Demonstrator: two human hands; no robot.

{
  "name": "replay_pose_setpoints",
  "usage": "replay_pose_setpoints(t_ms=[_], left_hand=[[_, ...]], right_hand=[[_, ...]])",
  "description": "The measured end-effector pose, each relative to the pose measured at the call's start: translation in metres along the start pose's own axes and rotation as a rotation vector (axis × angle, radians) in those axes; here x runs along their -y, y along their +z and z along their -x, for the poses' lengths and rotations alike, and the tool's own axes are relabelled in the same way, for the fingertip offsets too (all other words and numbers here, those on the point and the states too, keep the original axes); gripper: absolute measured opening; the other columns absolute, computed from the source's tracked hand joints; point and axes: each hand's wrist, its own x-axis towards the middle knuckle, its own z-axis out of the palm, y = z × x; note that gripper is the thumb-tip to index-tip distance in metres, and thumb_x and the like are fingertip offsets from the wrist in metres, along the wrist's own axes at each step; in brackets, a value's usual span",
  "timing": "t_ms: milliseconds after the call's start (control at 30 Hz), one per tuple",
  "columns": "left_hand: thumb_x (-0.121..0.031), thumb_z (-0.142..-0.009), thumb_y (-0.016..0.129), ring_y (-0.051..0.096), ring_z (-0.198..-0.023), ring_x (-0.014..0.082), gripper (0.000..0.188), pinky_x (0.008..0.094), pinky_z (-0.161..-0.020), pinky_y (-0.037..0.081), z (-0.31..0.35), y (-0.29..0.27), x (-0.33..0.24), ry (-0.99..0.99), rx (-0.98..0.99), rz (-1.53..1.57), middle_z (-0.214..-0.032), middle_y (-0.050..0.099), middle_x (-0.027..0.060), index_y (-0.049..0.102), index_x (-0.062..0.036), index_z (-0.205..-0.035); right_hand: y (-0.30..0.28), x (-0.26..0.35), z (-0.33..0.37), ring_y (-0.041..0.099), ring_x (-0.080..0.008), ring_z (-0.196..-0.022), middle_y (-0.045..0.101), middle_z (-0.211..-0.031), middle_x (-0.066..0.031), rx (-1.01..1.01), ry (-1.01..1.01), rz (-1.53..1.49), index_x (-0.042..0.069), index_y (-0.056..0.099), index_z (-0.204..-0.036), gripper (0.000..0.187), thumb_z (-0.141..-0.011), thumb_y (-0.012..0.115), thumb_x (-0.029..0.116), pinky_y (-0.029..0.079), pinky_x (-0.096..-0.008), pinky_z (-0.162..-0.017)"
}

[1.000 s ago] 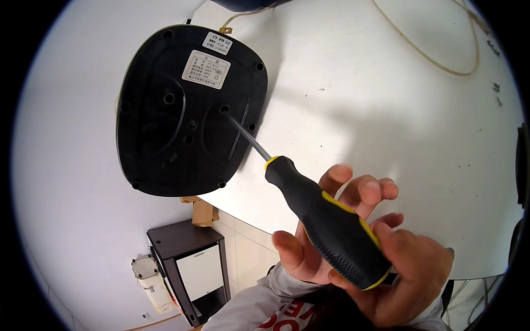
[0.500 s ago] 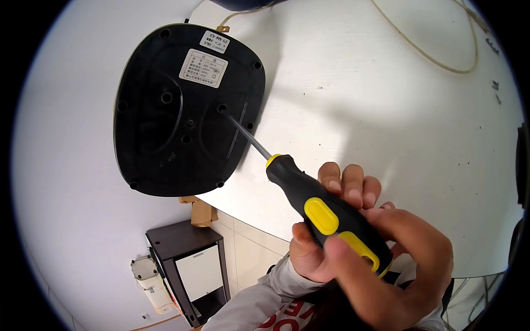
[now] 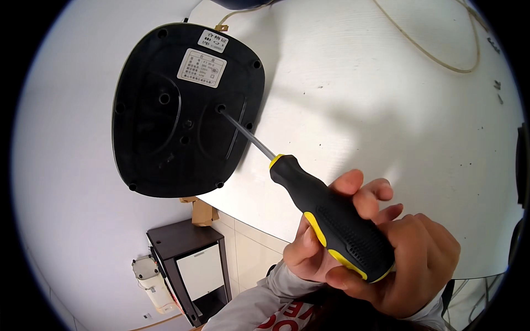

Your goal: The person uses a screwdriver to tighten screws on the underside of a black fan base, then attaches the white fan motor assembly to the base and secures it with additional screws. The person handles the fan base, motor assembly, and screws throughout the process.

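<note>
A screwdriver (image 3: 337,220) with a black and yellow handle slants up and left. The end of its metal shaft sits in a round hole of a black fan base (image 3: 149,160), which is turned underside up and has two white labels. My left hand (image 3: 309,256) cradles the handle from below, the thumb on one side and bent fingers showing on the other. Around the handle's butt end my right hand (image 3: 422,256) is closed. Whether a screw lies in the hole is hidden.
The black base rests on a white table (image 3: 309,121). At the right edge of the table lie several small screws (image 3: 498,85) and a pale cord (image 3: 419,58). Beyond the table's left edge stand a dark cabinet (image 3: 187,237) and a cardboard box (image 3: 203,214).
The screwdriver handle has turned about its axis, its yellow patches now on the lower left side. My right hand has turned with it, and my left fingers have shifted and loosened slightly.
</note>
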Motion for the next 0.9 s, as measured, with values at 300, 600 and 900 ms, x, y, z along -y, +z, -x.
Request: replay_pose_setpoints(t_ms=[300, 600, 900], left_hand=[[-0.045, -0.073, 0.071, 0.034, -0.119, 0.0228, 0.055, 0.0377, -0.105, 0.031, -0.005, -0.009, -0.004, -0.112, -0.155, -0.134, -0.104, 0.049, 0.0063, 0.045, -0.0111, -0.108], [-0.049, -0.079, 0.063, 0.029, -0.125, 0.029, 0.079, 0.0421, -0.105, 0.028, -0.01, 0.004, 0.0, -0.069, -0.088, -0.053, -0.122, 0.042, 0.0129, 0.027, -0.0061, -0.134], [-0.031, -0.089, 0.053, 0.042, -0.115, 0.0265, 0.059, 0.0416, -0.105, 0.029, -0.006, -0.009, -0.01, -0.027, 0.031, -0.03, -0.126, 0.048, 0.0156, 0.026, -0.0089, -0.137]], right_hand=[[0.0, 0.003, -0.009, 0.062, -0.021, -0.065, 0.057, -0.084, -0.0131, -0.128, -0.16, 0.029, -0.001, 0.049, -0.105, 0.057, -0.069, 0.077, 0.035, 0.05, -0.0279, -0.048], [-0.005, -0.002, -0.001, 0.056, -0.0208, -0.05, 0.053, -0.066, -0.008, -0.084, 0.098, 0.006, 0.002, 0.051, -0.085, 0.061, -0.078, 0.053, 0.063, 0.044, -0.0286, -0.042], [-0.001, 0.0, -0.011, 0.058, -0.0182, -0.048, 0.055, -0.065, -0.0062, -0.083, -0.05, -0.005, 0.001, 0.05, -0.09, 0.064, -0.075, 0.057, 0.063, 0.046, -0.0261, -0.043]])
